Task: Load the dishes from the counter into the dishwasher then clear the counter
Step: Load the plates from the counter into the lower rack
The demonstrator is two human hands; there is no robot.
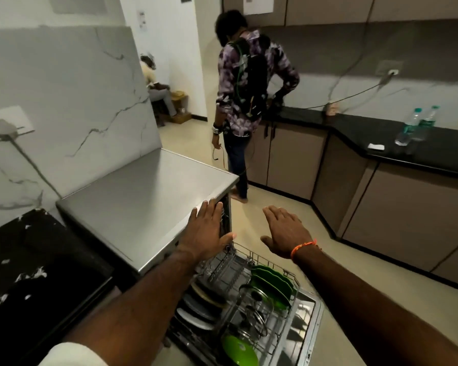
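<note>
Just left hand (206,228) (flat) at dishwasher (148,202) edge.

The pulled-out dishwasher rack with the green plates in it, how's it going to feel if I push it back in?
The rack is wire and probably stiff. It looks fairly full, so likely heavy. The upright green plates and glass lid may rattle or tip if shoved.
</note>
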